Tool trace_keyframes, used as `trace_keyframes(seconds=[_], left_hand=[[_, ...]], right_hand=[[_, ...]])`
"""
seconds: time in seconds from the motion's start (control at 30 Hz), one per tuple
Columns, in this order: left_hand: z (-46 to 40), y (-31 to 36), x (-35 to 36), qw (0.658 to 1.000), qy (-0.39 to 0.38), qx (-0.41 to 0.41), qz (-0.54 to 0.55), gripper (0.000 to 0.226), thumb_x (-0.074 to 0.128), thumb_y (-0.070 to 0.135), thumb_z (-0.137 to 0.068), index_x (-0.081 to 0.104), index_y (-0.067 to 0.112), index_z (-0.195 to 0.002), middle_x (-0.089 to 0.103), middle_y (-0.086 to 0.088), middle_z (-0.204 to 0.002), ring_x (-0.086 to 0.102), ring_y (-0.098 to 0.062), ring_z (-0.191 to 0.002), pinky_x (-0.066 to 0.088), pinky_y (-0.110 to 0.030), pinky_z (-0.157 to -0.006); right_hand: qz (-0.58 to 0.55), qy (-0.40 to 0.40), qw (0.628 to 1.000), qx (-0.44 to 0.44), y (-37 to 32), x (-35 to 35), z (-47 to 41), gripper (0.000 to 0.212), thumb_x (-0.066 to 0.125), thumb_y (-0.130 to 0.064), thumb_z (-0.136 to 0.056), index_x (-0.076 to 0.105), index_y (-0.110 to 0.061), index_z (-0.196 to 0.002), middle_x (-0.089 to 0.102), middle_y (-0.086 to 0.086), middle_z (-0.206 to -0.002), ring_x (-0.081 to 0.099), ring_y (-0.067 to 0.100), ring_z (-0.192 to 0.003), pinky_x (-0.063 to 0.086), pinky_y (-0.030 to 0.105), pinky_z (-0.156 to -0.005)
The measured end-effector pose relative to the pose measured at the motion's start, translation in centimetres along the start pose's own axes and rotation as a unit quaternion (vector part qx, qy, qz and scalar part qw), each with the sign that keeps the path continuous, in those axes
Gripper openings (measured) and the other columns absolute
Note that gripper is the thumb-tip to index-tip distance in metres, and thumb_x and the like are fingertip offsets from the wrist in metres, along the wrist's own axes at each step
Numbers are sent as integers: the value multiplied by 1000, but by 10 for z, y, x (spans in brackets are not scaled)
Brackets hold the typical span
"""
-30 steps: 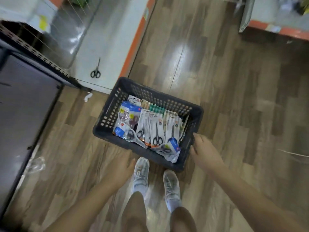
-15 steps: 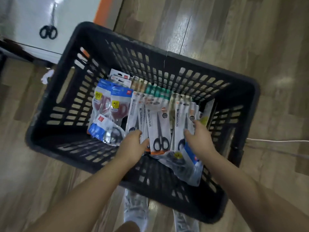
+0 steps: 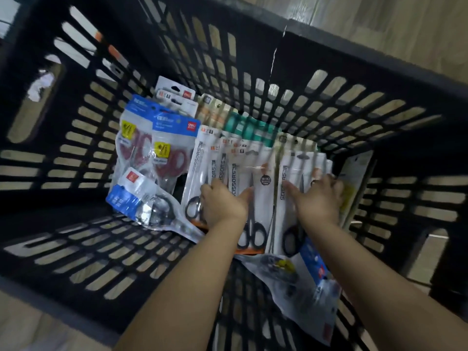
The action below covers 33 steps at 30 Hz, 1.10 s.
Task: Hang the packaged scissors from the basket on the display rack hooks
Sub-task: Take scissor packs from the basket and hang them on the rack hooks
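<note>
Basket (image 3: 329,46): black slotted plastic crate on a wood-look floor (image 3: 405,19), seen from above, filling nearly the whole view.
White scissor packs (image 3: 263,168): a row of upright white packets printed "SCISSORS", black-handled scissors inside, standing in the middle of the basket and leaning toward its far wall.
Left hand (image 3: 222,206): reaches into the basket, fingers curled over the left part of the white row, thumb on the front of one packet; it grips those packets.
Right hand (image 3: 319,201): on the right part of the same row, thumb on the front and fingers wrapped behind the packets' right edge, gripping them.
Blue-topped packs (image 3: 167,138): two packets with red-handled scissors, just beside the white row toward the basket's left wall.
Loose pack, left (image 3: 141,198): blue and clear, lying tilted on the basket floor below the blue-topped ones.
Loose pack, near (image 3: 304,287): clear packet lying flat toward the basket's near wall, under the right forearm.
Green-topped packs (image 3: 250,127): behind the white row, against the far wall.
</note>
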<state>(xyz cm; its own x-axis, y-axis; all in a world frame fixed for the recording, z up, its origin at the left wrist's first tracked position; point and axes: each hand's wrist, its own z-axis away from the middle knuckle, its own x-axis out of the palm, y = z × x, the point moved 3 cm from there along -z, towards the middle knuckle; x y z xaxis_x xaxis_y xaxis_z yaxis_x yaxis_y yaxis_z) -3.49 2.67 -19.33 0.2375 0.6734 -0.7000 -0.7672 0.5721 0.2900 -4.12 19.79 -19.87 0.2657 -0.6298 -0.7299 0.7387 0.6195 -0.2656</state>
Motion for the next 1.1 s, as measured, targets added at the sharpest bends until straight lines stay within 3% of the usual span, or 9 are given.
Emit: trace_keyframes(seconds=[0.2,0.27,0.4,0.47,0.57,0.73,0.87,0.97,1.1], left_hand=[[1,-3,-7,998,-23,-3,55,30,67,33,-85,47,11,-86,42,-8,-106,54,-31,-97,42,-33,-77],[5,-3,-7,994,-49,7,97,25,61,28,-90,49,8,-99,50,-13,-112,55,-33,-105,43,-36,-83],[20,-1,-12,983,-111,25,146,40,46,20,-98,43,3,-134,49,-15,-136,45,-30,-126,36,-38,-106],[26,-1,-26,980,-100,20,171,38,44,19,-99,43,2,-133,51,-14,-133,49,-26,-120,39,-32,-100],[37,3,-63,977,-65,21,204,31,42,17,-99,46,4,-127,57,-11,-120,51,-18,-103,34,-19,-77],[68,12,-155,966,-19,24,255,31,44,20,-99,48,4,-125,57,-8,-116,53,-22,-109,34,-20,-78],[116,34,-263,956,36,56,287,26,48,19,-96,55,3,-116,61,-7,-101,56,-22,-95,37,-24,-73],[169,53,-359,951,81,72,291,9,49,19,-96,54,11,-96,51,4,-74,48,-12,-70,35,-19,-57],[259,60,-487,926,151,82,337,14,50,21,-96,54,10,-88,48,5,-69,44,-7,-62,33,-17,-53]], right_hand=[[-27,25,999,-29,8,-2,9,79,75,-43,-74,39,-5,-134,41,15,-137,43,34,-124,42,43,-99],[-88,8,996,-11,7,-4,16,70,73,-35,-79,38,-4,-131,49,14,-132,52,34,-115,46,37,-90],[-173,-22,984,23,7,-8,32,40,57,-21,-93,45,0,-124,56,18,-117,54,32,-108,35,26,-76],[-198,-29,979,35,6,-12,42,32,49,-19,-97,45,2,-121,55,19,-110,53,32,-107,34,26,-76],[-219,-44,974,33,-12,-30,63,33,43,-21,-99,41,1,-123,50,10,-100,51,32,-111,35,28,-79],[-229,-75,970,-42,-83,-88,114,32,42,-25,-100,42,-6,-126,48,5,-106,48,21,-98,39,33,-85],[-210,-109,964,-125,-166,-149,178,38,44,-30,-99,41,-7,-129,51,13,-122,50,30,-111,40,38,-93],[-217,-133,944,-210,-234,-206,245,23,45,-24,-99,45,-10,-117,51,6,-98,50,25,-94,41,27,-77],[-228,-156,907,-318,-311,-283,351,9,48,-21,-97,44,-16,-91,41,-2,-76,42,16,-74,35,18,-62]])
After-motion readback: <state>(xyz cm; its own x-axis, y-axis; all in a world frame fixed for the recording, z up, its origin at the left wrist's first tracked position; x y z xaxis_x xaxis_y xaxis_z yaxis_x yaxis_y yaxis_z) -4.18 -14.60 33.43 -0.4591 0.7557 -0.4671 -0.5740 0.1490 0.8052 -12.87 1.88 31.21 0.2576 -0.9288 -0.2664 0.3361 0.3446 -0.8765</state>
